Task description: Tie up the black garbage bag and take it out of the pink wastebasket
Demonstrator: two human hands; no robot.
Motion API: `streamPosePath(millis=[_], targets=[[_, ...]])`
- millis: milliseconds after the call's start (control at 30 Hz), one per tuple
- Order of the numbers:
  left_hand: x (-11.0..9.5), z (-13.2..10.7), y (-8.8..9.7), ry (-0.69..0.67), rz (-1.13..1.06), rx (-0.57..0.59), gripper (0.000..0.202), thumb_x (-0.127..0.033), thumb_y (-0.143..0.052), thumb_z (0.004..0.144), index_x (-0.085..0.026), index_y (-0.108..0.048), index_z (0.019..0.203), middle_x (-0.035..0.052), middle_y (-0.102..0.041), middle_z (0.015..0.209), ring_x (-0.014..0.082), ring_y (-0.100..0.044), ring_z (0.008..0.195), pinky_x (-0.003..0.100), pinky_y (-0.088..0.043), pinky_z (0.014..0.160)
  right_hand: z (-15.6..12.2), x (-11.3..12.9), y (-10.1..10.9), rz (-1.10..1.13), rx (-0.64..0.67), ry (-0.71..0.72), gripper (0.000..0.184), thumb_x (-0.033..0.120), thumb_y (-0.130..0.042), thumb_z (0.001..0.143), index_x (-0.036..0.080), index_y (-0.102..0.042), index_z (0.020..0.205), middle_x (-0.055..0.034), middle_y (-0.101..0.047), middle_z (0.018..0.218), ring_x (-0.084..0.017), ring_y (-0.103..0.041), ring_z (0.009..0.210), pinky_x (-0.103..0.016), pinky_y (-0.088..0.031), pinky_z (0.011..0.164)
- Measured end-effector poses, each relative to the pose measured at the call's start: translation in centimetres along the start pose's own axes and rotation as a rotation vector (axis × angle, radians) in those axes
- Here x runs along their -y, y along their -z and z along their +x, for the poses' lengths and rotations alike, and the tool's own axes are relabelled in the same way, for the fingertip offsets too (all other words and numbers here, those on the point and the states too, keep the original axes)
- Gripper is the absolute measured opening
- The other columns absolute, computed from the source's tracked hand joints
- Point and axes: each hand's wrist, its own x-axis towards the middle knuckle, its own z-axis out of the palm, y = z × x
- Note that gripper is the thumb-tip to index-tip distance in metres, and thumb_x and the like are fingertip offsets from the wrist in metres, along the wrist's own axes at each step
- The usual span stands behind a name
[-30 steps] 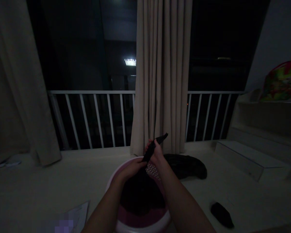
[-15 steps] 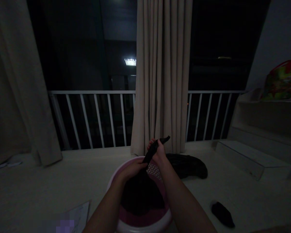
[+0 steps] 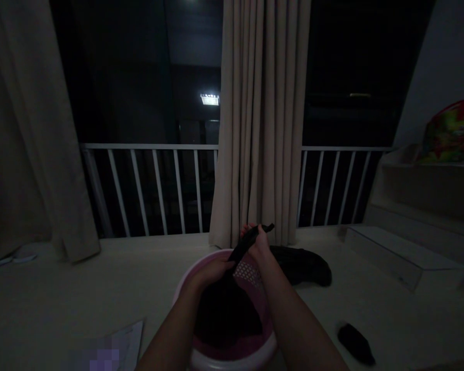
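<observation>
Most of the lower half of my feed is a pale floor, dimly lit. Two beige curtains hang over it: one on the far left, the other in the middle, with dark glass on either side of the middle one. I see a white railing running behind them. Pale stepped shelving stands against the right wall.

Nearest the camera, between the forearms, sits a round pink basket with a light rim and a perforated side. Right of it, near the shelving, I make out a long, low box. Black cloth lies heaped inside the basket, and a narrow length of it slants up past the rim; folds are lost in the dark. Behind the right forearm rests a dark bundle, too dim for me to identify.

A red and green bag sits on the shelving. At lower left lies a sheet, partly blurred out.

My view shows the right hand closed round the narrow length near its tip, which pokes out beyond the fingers. The left hand grips it lower down, over the basket. Smaller again, a black item lies at lower right, well apart from the basket.
</observation>
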Motion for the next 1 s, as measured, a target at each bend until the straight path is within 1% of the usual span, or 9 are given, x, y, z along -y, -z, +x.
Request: streamPosePath(millis=[133, 267, 367, 500, 600, 733, 800, 867, 1000], targets=[[0.2, -0.1, 0.2, 0.049, 0.049, -0.032, 0.033, -0.028, -0.057, 0.07, -0.019, -0.066, 0.1, 0.0026, -0.068, 0.089, 0.0212, -0.059, 0.085, 0.032, -0.041, 0.082, 0.7, -0.3, 0.5, -0.044, -0.084, 0.036, 0.026, 0.034, -0.032, 0.09, 0.018, -0.05, 0.08, -0.0019, -0.062, 0.057, -0.013, -0.059, 0.049, -0.026, -0.048, 0.052], [-0.1, -0.3, 0.0, 0.04, 0.038, 0.0, 0.033, -0.027, -0.056, 0.071, -0.018, -0.066, 0.101, 0.003, -0.068, 0.088, 0.0213, -0.059, 0.085, 0.032, -0.041, 0.081, 1.5, -0.4, 1.0, -0.077, -0.102, 0.103, 0.023, 0.031, -0.031, 0.09, 0.02, -0.049, 0.081, -0.0013, -0.064, 0.057, -0.013, -0.06, 0.05, -0.026, -0.049, 0.053], [-0.1, -0.5, 0.0, 0.05, 0.042, -0.01, 0.031, -0.028, -0.055, 0.071, -0.018, -0.067, 0.098, 0.0026, -0.068, 0.087, 0.0209, -0.059, 0.083, 0.031, -0.041, 0.079, 2.0, -0.3, 1.3, -0.097, -0.078, 0.131, 0.017, 0.032, -0.039, 0.088, 0.02, -0.05, 0.082, -0.0012, -0.065, 0.06, -0.013, -0.061, 0.051, -0.026, -0.049, 0.053], [-0.1, -0.6, 0.1, 0.076, 0.075, -0.027, 0.029, -0.028, -0.055, 0.07, -0.018, -0.068, 0.094, 0.003, -0.068, 0.085, 0.0219, -0.059, 0.081, 0.032, -0.042, 0.077, 1.8, -0.1, 1.2, -0.091, -0.053, 0.122, 0.014, 0.031, -0.048, 0.084, 0.019, -0.054, 0.085, -0.0008, -0.065, 0.062, -0.012, -0.06, 0.051, -0.024, -0.049, 0.051], [0.0, -0.6, 0.2, 0.079, 0.102, -0.019, 0.032, -0.026, -0.06, 0.066, -0.018, -0.067, 0.096, 0.0026, -0.068, 0.087, 0.0228, -0.059, 0.085, 0.032, -0.041, 0.08, 1.2, 0.2, 0.6, -0.073, -0.04, 0.115, 0.012, 0.028, -0.049, 0.084, 0.018, -0.055, 0.083, 0.0, -0.064, 0.061, -0.01, -0.059, 0.05, -0.022, -0.049, 0.052], [-0.2, -0.7, 0.0, 0.023, 0.108, -0.006, 0.035, -0.027, -0.064, 0.066, -0.017, -0.065, 0.1, 0.0034, -0.067, 0.094, 0.0215, -0.058, 0.09, 0.031, -0.039, 0.083, 0.4, 0.1, -0.1, -0.048, 0.048, 0.052, 0.015, 0.03, -0.05, 0.084, 0.017, -0.057, 0.081, 0.0004, -0.062, 0.061, -0.009, -0.057, 0.051, -0.021, -0.049, 0.052], [-0.7, -0.9, -0.5, -0.015, 0.102, -0.049, 0.04, -0.032, -0.065, 0.068, -0.016, -0.062, 0.105, 0.0049, -0.066, 0.097, 0.0205, -0.058, 0.091, 0.03, -0.04, 0.081, 0.0, -0.3, -0.5, -0.078, 0.087, 0.019, 0.015, 0.031, -0.052, 0.083, 0.017, -0.058, 0.082, 0.0002, -0.061, 0.061, -0.008, -0.057, 0.05, -0.02, -0.048, 0.051], [-1.2, -1.2, -1.1, -0.041, 0.103, -0.127, 0.044, -0.035, -0.065, 0.069, -0.016, -0.059, 0.108, 0.0071, -0.065, 0.101, 0.0205, -0.058, 0.092, 0.028, -0.04, 0.078, -0.4, -0.8, -0.9, -0.133, 0.127, -0.001, 0.017, 0.032, -0.055, 0.081, 0.016, -0.059, 0.083, -0.0002, -0.061, 0.06, -0.008, -0.056, 0.049, -0.019, -0.047, 0.048], [-2.0, -1.5, -2.0, -0.113, 0.103, -0.234, 0.047, -0.031, -0.068, 0.067, -0.015, -0.055, 0.109, 0.0087, -0.064, 0.107, 0.0206, -0.056, 0.094, 0.026, -0.041, 0.076, -1.7, -1.7, -1.7, -0.264, 0.212, -0.055, 0.024, 0.036, -0.059, 0.078, 0.015, -0.058, 0.089, -0.001, -0.061, 0.059, -0.01, -0.054, 0.046, -0.02, -0.044, 0.045]])
